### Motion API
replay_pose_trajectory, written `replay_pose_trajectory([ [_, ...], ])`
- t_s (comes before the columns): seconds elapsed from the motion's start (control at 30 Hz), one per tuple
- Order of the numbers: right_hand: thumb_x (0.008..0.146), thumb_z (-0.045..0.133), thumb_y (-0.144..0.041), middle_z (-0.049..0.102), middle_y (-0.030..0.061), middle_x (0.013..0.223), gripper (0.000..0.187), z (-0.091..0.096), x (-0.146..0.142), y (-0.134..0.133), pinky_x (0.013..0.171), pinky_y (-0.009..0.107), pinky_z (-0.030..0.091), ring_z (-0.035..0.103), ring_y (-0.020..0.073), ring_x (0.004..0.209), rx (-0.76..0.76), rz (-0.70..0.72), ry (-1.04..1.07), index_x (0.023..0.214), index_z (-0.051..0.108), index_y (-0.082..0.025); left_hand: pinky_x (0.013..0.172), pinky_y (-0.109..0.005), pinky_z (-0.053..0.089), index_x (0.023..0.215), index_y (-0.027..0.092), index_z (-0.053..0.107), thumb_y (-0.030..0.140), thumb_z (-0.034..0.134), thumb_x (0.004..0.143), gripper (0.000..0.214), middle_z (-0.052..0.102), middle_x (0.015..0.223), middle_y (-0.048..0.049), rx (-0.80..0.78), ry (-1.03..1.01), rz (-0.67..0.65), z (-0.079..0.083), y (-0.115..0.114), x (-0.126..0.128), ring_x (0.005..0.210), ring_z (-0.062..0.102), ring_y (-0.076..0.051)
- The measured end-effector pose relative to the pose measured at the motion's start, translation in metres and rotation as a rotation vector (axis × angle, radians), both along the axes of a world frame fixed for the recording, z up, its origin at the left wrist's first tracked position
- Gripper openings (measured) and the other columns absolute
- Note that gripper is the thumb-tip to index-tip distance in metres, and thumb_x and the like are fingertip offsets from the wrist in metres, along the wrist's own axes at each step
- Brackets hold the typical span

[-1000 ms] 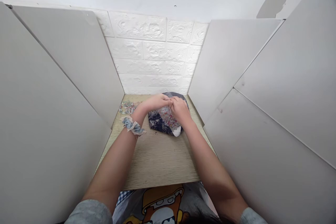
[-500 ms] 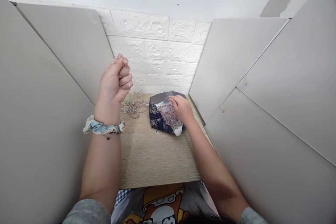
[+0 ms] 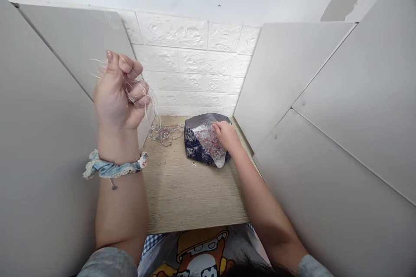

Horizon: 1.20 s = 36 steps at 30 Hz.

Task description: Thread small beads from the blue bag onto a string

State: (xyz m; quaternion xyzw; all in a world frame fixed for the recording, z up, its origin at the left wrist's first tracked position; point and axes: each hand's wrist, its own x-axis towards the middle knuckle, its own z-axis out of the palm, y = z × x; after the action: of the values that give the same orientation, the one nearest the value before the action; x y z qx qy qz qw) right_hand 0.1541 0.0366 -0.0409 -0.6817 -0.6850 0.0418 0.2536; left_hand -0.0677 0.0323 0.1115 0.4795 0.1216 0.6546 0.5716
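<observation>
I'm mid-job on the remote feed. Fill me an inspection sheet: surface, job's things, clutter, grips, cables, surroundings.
Surface: wood-grain table, pale.
Job's things: dark blue container with small, mostly pinkish beads; beaded strings lie left of it.
Clutter: one tiny bit before the container, too small to identify.
Grips: left hand aloft, fingers curled around clear threads; right hand over the container's right side, fingers curled, anything held too small to tell.
Cables: nothing seen.
Surroundings: white brick-pattern wall behind; pale panels on both sides.

The right hand (image 3: 227,136) hides part of the patterned container (image 3: 194,151).
</observation>
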Motion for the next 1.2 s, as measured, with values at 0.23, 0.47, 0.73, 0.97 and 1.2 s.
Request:
replay_pose_trajectory([
  [0.23,0.086,0.033,-0.018,0.057,0.0065,0.111,0.034,-0.002,0.005,-0.001,0.086,0.024,0.035,0.051,0.0159,0.101,-0.026,0.024,0.021,0.113,0.052,-0.019,0.027,-0.015,0.006,0.059,0.017,0.033,0.037,0.022,0.09,0.039,0.023,0.043,0.0078,-0.081,0.002,-0.058,0.001,0.002,0.001,0.029,0.01,-0.003],
  [0.47,0.082,0.046,-0.032,0.056,0.0125,0.104,0.028,-0.012,-0.003,0.002,0.082,0.029,0.04,0.053,0.0227,0.096,-0.246,0.014,-0.212,0.097,0.059,-0.012,0.027,-0.016,0.01,0.06,0.018,0.036,0.033,0.022,0.091,0.037,0.023,0.042,0.0071,-0.111,0.057,-0.079,0.0,0.002,0.002,0.028,0.015,-0.004],
  [0.73,0.083,0.038,-0.018,0.061,0.0109,0.096,0.025,-0.012,-0.01,0.007,0.073,0.025,0.041,0.055,0.0187,0.089,-0.225,-0.071,-0.307,0.082,0.063,-0.014,0.027,-0.014,0.014,0.062,0.018,0.037,0.033,0.028,0.09,0.033,0.024,0.044,0.0075,-0.146,0.094,-0.094,-0.004,0.005,0.005,0.028,0.022,-0.002],
  [0.97,0.083,0.037,-0.022,0.063,0.0066,0.084,0.02,0.015,0.004,0.009,0.068,0.024,0.041,0.057,0.0153,0.077,-0.044,-0.1,0.107,0.078,0.056,-0.018,0.027,-0.015,0.013,0.06,0.018,0.039,0.033,0.037,0.087,0.031,0.026,0.043,0.0069,-0.194,0.125,-0.091,-0.005,0.01,0.002,0.028,0.022,-0.002],
  [1.2,0.084,0.034,-0.024,0.054,-0.0037,0.063,0.007,0.084,0.012,0.017,0.038,0.015,0.033,0.049,0.0062,0.04,0.048,-0.064,0.848,0.08,0.039,-0.02,0.028,-0.017,0.013,0.058,0.019,0.04,0.038,0.044,0.082,0.031,0.025,0.041,0.0066,-0.172,0.211,-0.044,-0.005,0.011,0.0,0.028,0.02,-0.003],
])
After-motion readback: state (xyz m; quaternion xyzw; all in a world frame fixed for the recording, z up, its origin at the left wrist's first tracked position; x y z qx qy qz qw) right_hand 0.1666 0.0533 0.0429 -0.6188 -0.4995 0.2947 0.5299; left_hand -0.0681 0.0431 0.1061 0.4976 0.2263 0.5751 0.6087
